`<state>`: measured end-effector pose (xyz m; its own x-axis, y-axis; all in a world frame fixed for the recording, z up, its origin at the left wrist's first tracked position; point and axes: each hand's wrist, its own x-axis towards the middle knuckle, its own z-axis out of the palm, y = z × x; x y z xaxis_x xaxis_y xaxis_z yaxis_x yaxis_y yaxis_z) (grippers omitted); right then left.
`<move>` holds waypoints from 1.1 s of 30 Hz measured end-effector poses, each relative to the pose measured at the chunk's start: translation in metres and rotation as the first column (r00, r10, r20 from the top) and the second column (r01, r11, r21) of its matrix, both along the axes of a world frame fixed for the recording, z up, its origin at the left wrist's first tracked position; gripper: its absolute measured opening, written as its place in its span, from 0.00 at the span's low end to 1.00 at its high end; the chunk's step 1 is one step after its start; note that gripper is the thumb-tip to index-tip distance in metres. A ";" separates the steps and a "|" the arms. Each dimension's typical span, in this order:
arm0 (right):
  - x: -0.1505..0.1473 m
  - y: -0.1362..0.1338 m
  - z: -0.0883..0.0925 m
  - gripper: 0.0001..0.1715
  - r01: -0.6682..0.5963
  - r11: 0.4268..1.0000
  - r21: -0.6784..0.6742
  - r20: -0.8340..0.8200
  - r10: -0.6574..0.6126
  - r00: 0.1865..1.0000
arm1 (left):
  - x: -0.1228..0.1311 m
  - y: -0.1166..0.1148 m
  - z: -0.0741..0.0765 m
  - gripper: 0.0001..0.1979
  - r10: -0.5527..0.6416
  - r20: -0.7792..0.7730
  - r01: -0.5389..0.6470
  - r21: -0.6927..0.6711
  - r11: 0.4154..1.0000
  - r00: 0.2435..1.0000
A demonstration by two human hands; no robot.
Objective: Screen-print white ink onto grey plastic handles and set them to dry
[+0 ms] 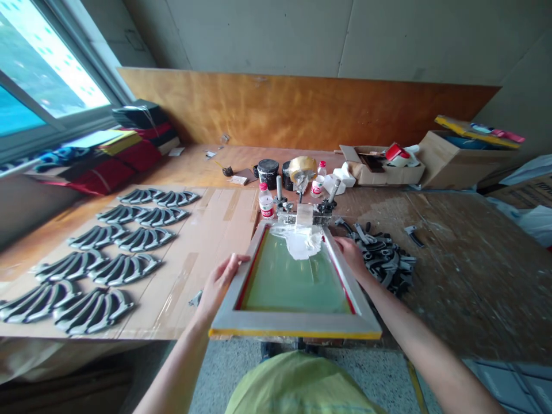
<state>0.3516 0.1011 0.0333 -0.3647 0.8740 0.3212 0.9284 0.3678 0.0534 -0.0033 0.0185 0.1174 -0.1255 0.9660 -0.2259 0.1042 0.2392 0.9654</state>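
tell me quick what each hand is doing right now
Left hand: closed on the left rail of the screen frame.
Right hand: resting on the frame's right rail; whether it grips cannot be told.

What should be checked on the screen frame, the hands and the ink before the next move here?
1. Left hand on the screen frame, left rail: ok.
2. Right hand on the right rail: ok.
3. White ink pooled at the far end of the mesh: ok.
4. Frame seated in the hinge clamp: cannot tell.
5. Part under the mesh: cannot tell.
6. Grey parts laid out in rows at left, apart from the frame: ok.
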 end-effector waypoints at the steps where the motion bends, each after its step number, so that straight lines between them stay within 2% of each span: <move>1: 0.004 0.007 0.006 0.21 0.065 0.998 0.026 -0.075 -0.063 0.995 | -0.002 -0.009 -0.016 0.32 -0.028 0.035 0.030 -0.067 0.997 0.999; 3: -0.003 0.023 0.018 0.22 0.104 0.994 0.042 -0.236 -0.091 0.967 | -0.003 -0.020 -0.050 0.36 -0.038 0.103 0.053 -0.145 0.988 0.994; 5: -0.024 0.040 0.030 0.32 0.023 1.000 0.009 -0.314 -0.019 0.949 | -0.001 -0.024 -0.079 0.41 -0.017 0.111 0.035 -0.163 0.986 0.994; 6: -0.038 0.048 0.034 0.34 -0.035 0.999 -0.034 -0.296 0.023 0.955 | 0.000 -0.024 -0.090 0.42 -0.006 0.096 0.021 -0.162 0.987 0.995; 7: -0.051 0.055 0.038 0.32 -0.071 0.993 -0.095 -0.260 0.045 0.965 | 0.002 -0.024 -0.099 0.42 0.004 0.078 0.009 -0.160 0.987 0.997; 9: -0.072 0.063 0.041 0.21 -0.070 0.969 -0.238 -0.172 0.028 0.985 | 0.003 -0.023 -0.109 0.41 0.012 0.063 -0.002 -0.158 0.987 0.998; 11: -0.083 0.061 0.039 0.11 -0.033 0.939 -0.344 -0.103 -0.002 0.995 | 0.003 -0.022 -0.113 0.40 0.007 0.079 0.007 -0.167 0.986 0.997; 13: -0.083 0.049 0.034 0.06 -0.066 0.929 -0.363 -0.078 0.040 0.996 | 0.003 -0.023 -0.113 0.39 0.003 0.109 0.017 -0.177 0.984 0.994; 15: -0.075 0.029 0.028 0.08 -0.195 0.920 -0.340 -0.079 0.179 0.981 | 0.003 -0.024 -0.113 0.38 0.010 0.134 0.015 -0.185 0.983 0.991; 18: -0.055 0.002 0.028 0.16 -0.400 0.852 -0.338 -0.093 0.393 0.915 | 0.004 -0.025 -0.113 0.38 0.018 0.149 0.011 -0.192 0.981 0.989; 20: -0.043 -0.005 0.033 0.19 -0.481 0.799 -0.361 -0.117 0.473 0.873 | 0.005 -0.025 -0.114 0.38 0.014 0.152 0.015 -0.190 0.982 0.988; 22: -0.039 -0.001 0.039 0.17 -0.515 0.765 -0.387 -0.151 0.498 0.854 | 0.005 -0.025 -0.115 0.38 0.019 0.135 0.005 -0.180 0.984 0.991; 23: -0.040 0.002 0.041 0.15 -0.507 0.773 -0.381 -0.166 0.482 0.860 | 0.005 -0.025 -0.115 0.38 0.023 0.121 -0.001 -0.174 0.985 0.992; 25: -0.048 0.007 0.039 0.13 -0.450 0.832 -0.325 -0.179 0.413 0.893 | 0.003 -0.024 -0.116 0.38 0.028 0.093 -0.013 -0.162 0.987 0.995; 28: -0.060 -0.002 0.025 0.16 -0.384 0.895 -0.226 -0.149 0.358 0.922 | 0.002 -0.024 -0.116 0.37 0.018 0.074 -0.007 -0.152 0.988 0.997; 31: -0.058 -0.020 0.015 0.16 -0.426 0.878 -0.216 -0.147 0.402 0.904 | 0.002 -0.024 -0.115 0.36 0.007 0.072 0.004 -0.146 0.989 0.997; 33: -0.051 -0.022 0.019 0.15 -0.455 0.855 -0.249 -0.198 0.415 0.888 | 0.003 -0.024 -0.111 0.36 0.004 0.082 0.008 -0.147 0.989 0.997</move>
